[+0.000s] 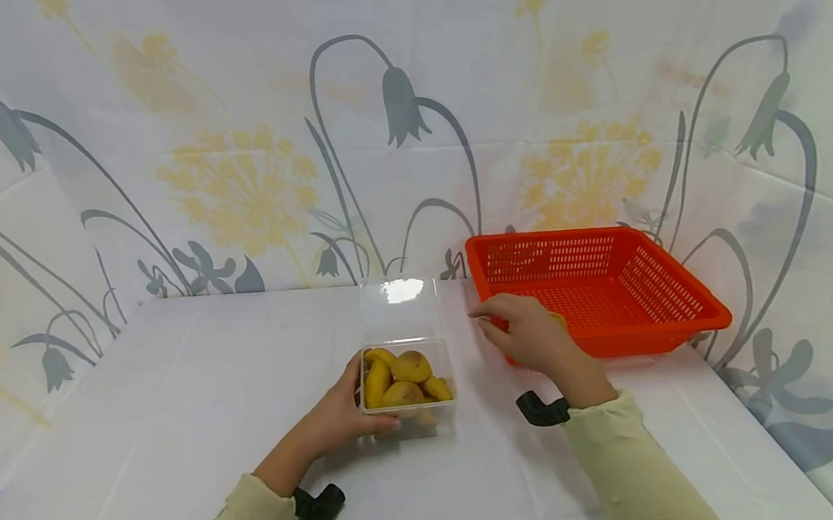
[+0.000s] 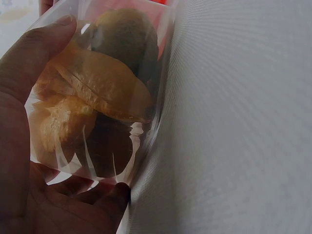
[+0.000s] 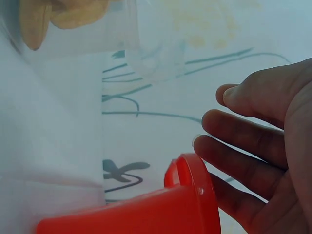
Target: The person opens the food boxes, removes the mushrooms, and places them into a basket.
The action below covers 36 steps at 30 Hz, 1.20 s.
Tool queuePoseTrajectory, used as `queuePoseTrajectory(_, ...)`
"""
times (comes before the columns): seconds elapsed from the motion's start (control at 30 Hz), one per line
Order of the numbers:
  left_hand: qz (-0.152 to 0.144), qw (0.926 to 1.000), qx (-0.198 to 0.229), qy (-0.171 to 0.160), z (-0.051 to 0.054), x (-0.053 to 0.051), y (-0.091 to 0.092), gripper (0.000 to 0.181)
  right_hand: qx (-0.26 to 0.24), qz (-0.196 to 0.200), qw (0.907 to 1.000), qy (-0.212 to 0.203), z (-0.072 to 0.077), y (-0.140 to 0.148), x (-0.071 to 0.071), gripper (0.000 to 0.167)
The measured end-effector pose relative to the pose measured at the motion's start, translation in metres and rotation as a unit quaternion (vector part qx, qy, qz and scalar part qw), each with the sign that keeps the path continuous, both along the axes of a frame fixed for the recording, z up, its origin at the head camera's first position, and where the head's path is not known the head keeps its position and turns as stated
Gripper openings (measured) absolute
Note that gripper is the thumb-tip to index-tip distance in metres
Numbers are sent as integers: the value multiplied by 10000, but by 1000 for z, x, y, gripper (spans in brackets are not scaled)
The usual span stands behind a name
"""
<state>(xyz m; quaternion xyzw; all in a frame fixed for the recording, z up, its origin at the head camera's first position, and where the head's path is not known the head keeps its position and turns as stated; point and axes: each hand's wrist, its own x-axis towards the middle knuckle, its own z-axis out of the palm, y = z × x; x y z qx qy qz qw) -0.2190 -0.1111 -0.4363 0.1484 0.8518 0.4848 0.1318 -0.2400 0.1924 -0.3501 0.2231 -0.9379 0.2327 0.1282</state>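
Note:
A clear plastic box (image 1: 411,424) stands on the table with its transparent lid (image 1: 400,307) raised at the back. Inside lie several yellow, fruit-like pieces (image 1: 412,367), some long and some round with brownish skin; their exact kind is unclear. My left hand (image 1: 344,407) grips the box from its left side, the thumb along the near wall and the fingers round the far side. Over the left rim of a red plastic basket (image 1: 657,337) hovers my right hand (image 1: 532,334), fingers loosely bent and holding nothing. A yellow thing (image 1: 559,320) shows in the basket, mostly hidden behind that hand.
A white cloth covers the table (image 1: 176,417). Behind it hangs a flower-printed curtain (image 1: 241,84), which also closes off both sides. The basket, with slotted walls, stands at the back right. Black curved pieces (image 1: 321,504) are worn at both wrists.

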Motion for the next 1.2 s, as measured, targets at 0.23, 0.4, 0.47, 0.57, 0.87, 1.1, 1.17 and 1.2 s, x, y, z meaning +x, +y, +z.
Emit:
queuePoseTrajectory(0.23, 24, 10000, -21, -10, -1, 1, -3, 118, -19, 172, 9998, -62, -5, -15, 3, 21)
queuePoseTrajectory(0.4, 9, 10000, -13, 2, -1, 1, -5, 119, 96, 368, 9993, 65, -9, -24, 5, 21)
queuePoseTrajectory(0.47, 11, 10000, -14, 9, -1, 1, -5, 119, 146, 434, 9988, 147, -10, -27, 6, 21)
queuePoseTrajectory(0.57, 36, 10000, -25, 7, -2, 1, -6, 120, 176, 519, 9982, 254, -10, -31, 7, 21)
queuePoseTrajectory(0.87, 105, 9999, 74, -86, -2, 0, -2, 122, 275, 695, 9963, 433, -13, -35, 8, 21)
queuePoseTrajectory(1.1, 58, 9998, 171, -89, -2, -1, 0, 124, 236, 631, 9970, 374, -6, -38, 8, 21)
queuePoseTrajectory(1.17, 72, 9998, 160, -86, -2, -1, 0, 124, 224, 682, 9970, 279, -2, -40, 7, 21)
queuePoseTrajectory(1.2, 66, 9998, 172, -68, -2, -1, -1, 124, 212, 704, 9971, 203, 0, -41, 6, 21)
